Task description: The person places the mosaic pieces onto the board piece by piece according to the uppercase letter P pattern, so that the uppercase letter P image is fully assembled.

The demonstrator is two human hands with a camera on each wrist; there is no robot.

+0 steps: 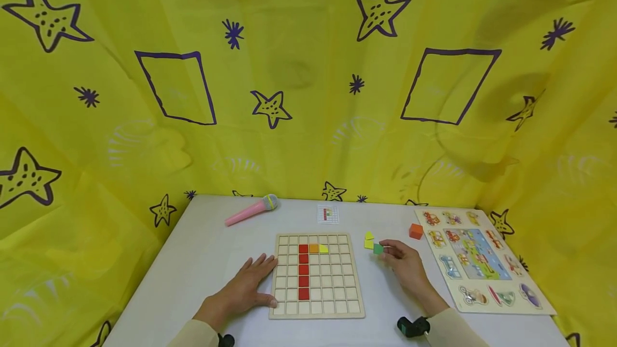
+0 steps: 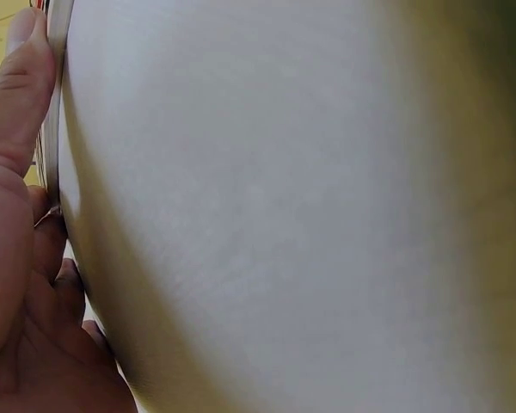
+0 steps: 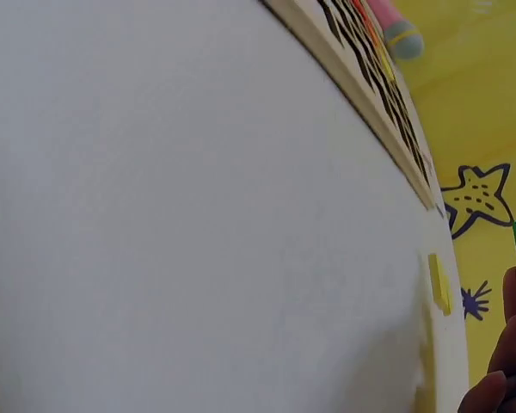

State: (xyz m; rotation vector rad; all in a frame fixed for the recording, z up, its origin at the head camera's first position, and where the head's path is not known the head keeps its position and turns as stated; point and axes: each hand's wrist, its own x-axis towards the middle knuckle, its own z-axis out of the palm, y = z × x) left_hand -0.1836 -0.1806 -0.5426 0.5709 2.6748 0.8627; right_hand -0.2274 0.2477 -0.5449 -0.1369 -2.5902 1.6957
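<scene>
A wooden grid board lies on the white table. Several red tiles run down one of its columns, with an orange tile and a cut-cornered yellow tile beside the top one. My left hand rests at the board's left edge, fingers extended, thumb against the rim in the left wrist view. To the right of the board, my right hand pinches a green tile between thumb and fingertips. Loose yellow pieces lie just beyond that tile.
Behind the board lies a small printed card with a grid pattern. A pink toy microphone is at the back left. On the right are an orange cube and a picture puzzle board. A yellow curtain hangs behind.
</scene>
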